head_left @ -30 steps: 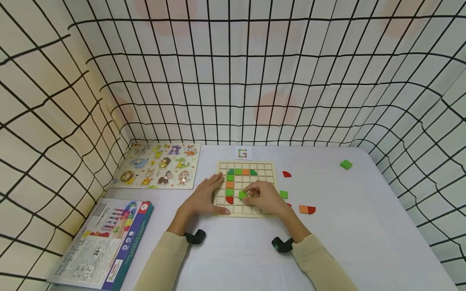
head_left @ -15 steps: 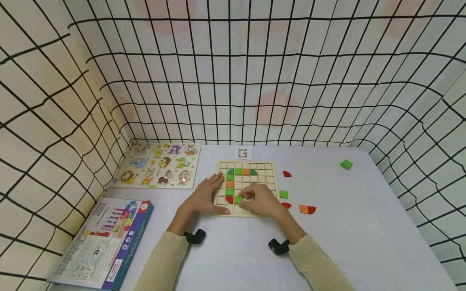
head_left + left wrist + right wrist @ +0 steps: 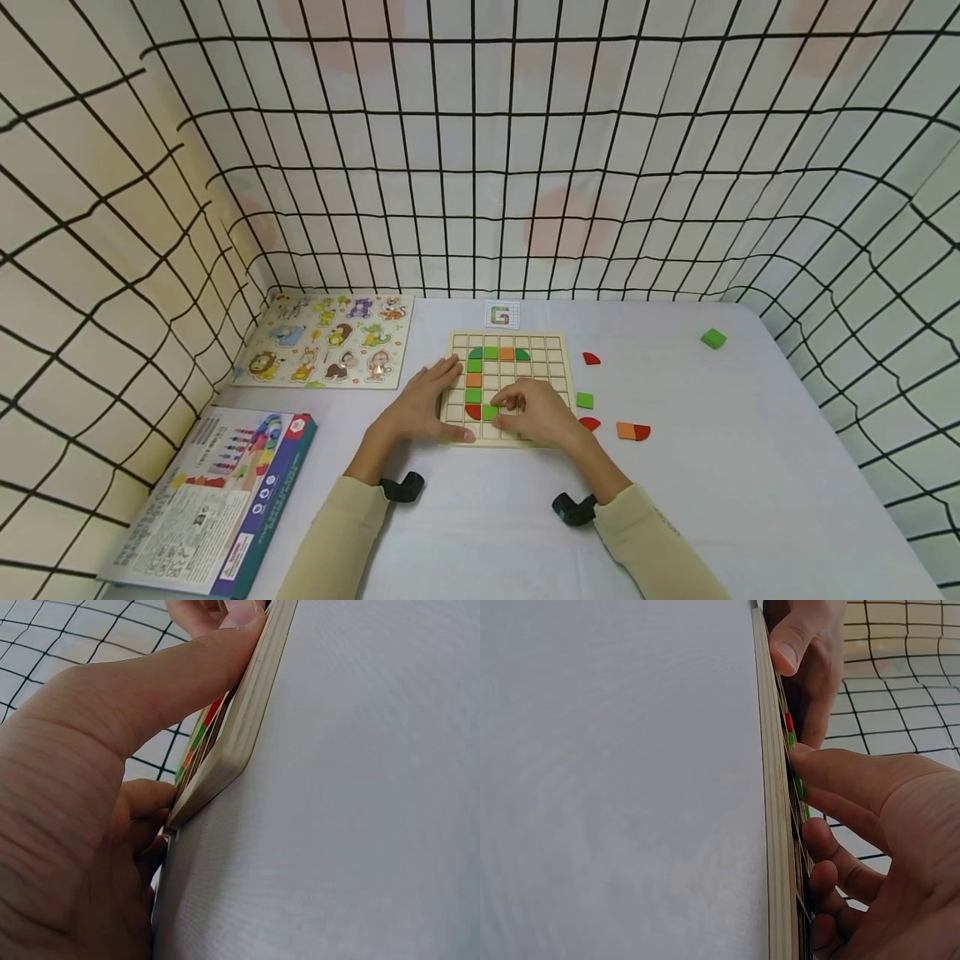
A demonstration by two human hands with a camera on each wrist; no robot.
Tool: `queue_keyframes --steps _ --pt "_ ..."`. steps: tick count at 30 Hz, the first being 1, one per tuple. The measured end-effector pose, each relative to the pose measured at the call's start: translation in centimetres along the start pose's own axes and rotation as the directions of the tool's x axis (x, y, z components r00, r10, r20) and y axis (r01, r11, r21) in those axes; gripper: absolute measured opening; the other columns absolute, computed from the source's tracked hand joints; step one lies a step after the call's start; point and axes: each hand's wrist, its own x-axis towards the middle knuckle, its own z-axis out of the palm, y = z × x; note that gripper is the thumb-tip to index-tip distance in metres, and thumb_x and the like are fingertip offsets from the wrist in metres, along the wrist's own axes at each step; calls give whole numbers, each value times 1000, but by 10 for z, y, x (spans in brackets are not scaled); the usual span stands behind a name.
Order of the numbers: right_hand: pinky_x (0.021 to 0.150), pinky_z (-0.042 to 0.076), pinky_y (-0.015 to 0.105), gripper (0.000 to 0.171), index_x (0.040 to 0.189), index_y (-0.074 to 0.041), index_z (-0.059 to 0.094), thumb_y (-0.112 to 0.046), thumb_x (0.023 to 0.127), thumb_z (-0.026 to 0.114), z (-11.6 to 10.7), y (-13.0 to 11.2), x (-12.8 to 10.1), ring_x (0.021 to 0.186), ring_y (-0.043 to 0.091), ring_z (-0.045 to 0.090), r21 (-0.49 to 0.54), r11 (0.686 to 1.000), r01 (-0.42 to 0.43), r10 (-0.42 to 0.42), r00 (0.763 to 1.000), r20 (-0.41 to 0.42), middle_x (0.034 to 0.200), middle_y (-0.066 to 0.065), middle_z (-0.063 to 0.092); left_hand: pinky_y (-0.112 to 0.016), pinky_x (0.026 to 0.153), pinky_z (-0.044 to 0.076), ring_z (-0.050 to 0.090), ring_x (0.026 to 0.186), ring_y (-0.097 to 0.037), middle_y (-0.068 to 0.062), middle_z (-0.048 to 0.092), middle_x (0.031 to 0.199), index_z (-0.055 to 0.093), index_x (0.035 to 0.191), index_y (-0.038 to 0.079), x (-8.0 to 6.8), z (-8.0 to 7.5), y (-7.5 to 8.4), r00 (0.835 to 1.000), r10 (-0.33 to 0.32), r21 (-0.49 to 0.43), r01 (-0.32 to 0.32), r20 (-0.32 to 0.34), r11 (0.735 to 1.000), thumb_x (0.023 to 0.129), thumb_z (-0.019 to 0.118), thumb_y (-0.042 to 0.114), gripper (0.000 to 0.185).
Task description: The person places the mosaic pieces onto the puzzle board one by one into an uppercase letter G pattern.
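A wooden grid board (image 3: 555, 350) lies on the white table. Green, orange and red tiles (image 3: 474, 379) fill part of it in a curved line. My left hand (image 3: 423, 408) rests flat on the board's left side, thumb (image 3: 187, 667) pressed along the front edge (image 3: 247, 727). My right hand (image 3: 536, 412) sits over the board's lower middle. Its thumb and fingertips pinch a green square tile (image 3: 490, 412) beside a red quarter-circle tile (image 3: 472, 412). In the right wrist view the thumb (image 3: 817, 761) touches that green tile (image 3: 798, 784) above the board's edge (image 3: 776, 825).
Loose pieces lie right of the board: green squares (image 3: 584, 401) (image 3: 713, 338), red quarter circles (image 3: 591, 359) (image 3: 589, 423), an orange-and-red pair (image 3: 633, 432). A small pattern card (image 3: 501, 315) sits behind it. An animal puzzle (image 3: 330, 340) and a box (image 3: 213, 500) lie left. Netted cloth walls surround the table.
My right hand carried the green square left and toward the front of the board, setting it next to the red quarter circle. The left hand stayed put.
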Motion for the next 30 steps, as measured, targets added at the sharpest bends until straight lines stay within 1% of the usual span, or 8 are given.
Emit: queue_keyframes --steps 5,7,10,13,16,19,21,30 --pt "66 46 27 19 105 -20 81 -21 85 84 1 3 -4 77 14 54 21 1000 -17 16 1000 6 85 -6 63 -48 132 9 9 162 -23 0 13 175 24 165 13 -3 2 2 1000 -2 -14 2 13 1000 71 83 66 123" --pt "64 46 26 19 104 -21 81 -22 85 85 0 4 -5 76 14 54 34 999 -26 26 1000 -4 86 -6 64 -47 132 8 8 162 -23 0 12 175 23 165 14 -4 3 3 1000 -4 -15 4 18 1000 71 83 67 124" --pt "64 48 27 20 105 -21 81 -22 85 85 -6 7 -6 75 16 55 63 998 -28 31 999 -36 87 -5 65 -48 132 9 9 162 -24 -1 13 175 24 165 13 -3 2 4 1000 0 -14 0 6 1000 71 83 66 122" --pt "63 47 26 20 105 -18 81 -21 86 86 -14 11 -7 74 16 55 87 996 -21 27 998 -64 87 -3 64 -48 132 10 10 162 -24 -1 13 175 25 165 13 -2 0 4 1000 2 -8 -2 1 1000 71 83 65 122" --pt "64 47 25 22 106 -15 80 -22 86 85 -23 17 -10 74 16 54 108 994 -15 23 997 -76 88 -1 64 -47 132 8 8 162 -22 1 11 175 22 166 14 0 -1 3 1000 -6 5 6 16 1000 71 83 67 123" --pt "65 47 25 24 107 -13 80 -23 86 85 -33 24 -15 75 17 54 106 994 -13 23 996 -89 89 1 65 -46 132 8 8 162 -22 2 11 175 22 166 15 1 -1 2 1000 -6 7 6 16 1000 71 83 67 124" --pt "66 47 25 26 108 -13 80 -23 85 85 -40 29 -19 76 16 54 97 995 -30 39 994 -97 91 2 66 -46 132 8 8 162 -21 2 11 175 22 166 15 0 -1 2 1000 -6 4 5 14 1000 71 83 66 124" --pt "59 41 24 32 110 -13 79 -29 84 87 -65 49 -37 75 16 52 28 993 -115 118 984 -136 88 4 63 -46 132 8 8 162 -21 3 11 175 22 166 16 0 0 1 1000 -10 4 10 7 1000 71 83 66 124"
